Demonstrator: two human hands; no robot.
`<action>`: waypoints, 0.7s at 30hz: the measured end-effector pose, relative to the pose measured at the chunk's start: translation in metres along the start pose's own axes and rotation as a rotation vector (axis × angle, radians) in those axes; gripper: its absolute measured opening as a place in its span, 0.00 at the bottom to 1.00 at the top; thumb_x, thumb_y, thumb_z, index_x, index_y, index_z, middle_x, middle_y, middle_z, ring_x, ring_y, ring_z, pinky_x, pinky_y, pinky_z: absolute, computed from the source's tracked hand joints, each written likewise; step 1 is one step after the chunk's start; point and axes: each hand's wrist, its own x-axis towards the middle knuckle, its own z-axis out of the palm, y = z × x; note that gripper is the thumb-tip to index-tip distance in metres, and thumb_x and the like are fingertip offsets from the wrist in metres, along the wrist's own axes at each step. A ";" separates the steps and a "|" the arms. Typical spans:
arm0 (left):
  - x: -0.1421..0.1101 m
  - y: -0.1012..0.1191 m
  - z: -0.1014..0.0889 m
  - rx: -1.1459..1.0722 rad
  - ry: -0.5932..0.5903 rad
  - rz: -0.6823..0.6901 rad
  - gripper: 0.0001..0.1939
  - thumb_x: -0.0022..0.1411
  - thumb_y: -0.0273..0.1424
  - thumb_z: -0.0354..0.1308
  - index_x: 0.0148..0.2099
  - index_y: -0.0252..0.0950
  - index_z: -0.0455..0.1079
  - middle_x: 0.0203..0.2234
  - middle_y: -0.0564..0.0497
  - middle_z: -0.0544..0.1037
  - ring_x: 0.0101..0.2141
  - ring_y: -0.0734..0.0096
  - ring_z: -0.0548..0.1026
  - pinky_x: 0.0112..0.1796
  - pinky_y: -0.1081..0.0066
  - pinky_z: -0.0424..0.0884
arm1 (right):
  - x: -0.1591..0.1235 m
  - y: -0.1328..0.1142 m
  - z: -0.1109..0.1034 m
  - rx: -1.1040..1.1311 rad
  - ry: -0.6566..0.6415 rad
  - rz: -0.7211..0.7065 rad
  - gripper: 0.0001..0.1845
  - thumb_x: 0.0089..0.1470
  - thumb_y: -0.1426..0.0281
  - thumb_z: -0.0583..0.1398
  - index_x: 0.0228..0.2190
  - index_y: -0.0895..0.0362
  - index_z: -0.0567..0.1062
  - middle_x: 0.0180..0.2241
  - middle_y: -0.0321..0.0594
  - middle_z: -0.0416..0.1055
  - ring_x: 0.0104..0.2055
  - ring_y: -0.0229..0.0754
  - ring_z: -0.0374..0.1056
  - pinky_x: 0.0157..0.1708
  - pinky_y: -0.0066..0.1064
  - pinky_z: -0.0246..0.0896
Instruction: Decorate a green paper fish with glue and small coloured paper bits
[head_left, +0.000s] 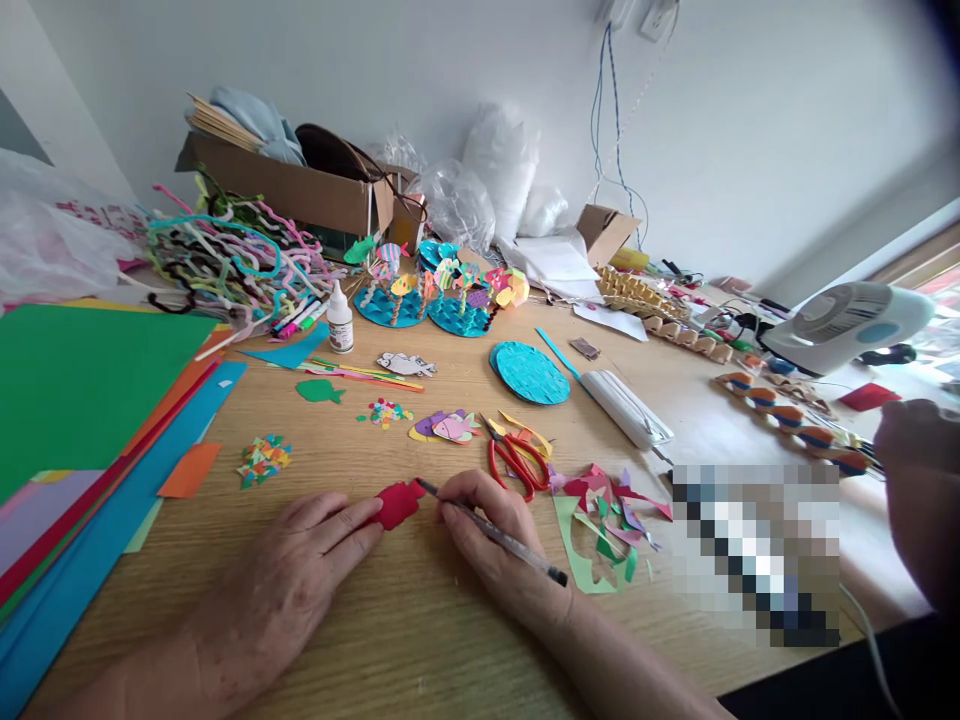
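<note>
Forearms [180, 645] flank open wood tabletop [420, 640]; left hand [300, 560] has fingers over one red paper cutout's [397, 505] left end, thumb hidden, can't tell if gripping; right hand [510, 515] pinches one pen [529, 555], tip at cutout's right end; one pair of scissors [504, 438] just beyond

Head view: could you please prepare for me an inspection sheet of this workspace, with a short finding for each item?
Surface: wood-grain tabletop, carrying paper and craft pieces.
Job's things: red paper cutout lies on the tabletop; pen has its tip at the cutout's right end.
Clutter: paper scraps beside red-handled scissors; coloured sheets stacked at left.
Hands: left hand rests its fingers on the cutout; right hand holds the pen.
Cables: blue cable hangs along the wall; white cord at lower right.
Surroundings: cardboard box at the back; fan at right; apparently another person's hand, blurred, at the right edge.
</note>
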 end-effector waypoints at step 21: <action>0.056 0.000 -0.033 -0.115 -0.319 -0.248 0.14 0.55 0.25 0.56 0.45 0.38 0.70 0.42 0.48 0.73 0.44 0.60 0.71 0.45 0.63 0.67 | -0.006 0.008 0.005 -0.167 -0.009 -0.174 0.21 0.45 0.83 0.55 0.41 0.56 0.69 0.36 0.41 0.71 0.36 0.41 0.69 0.37 0.30 0.65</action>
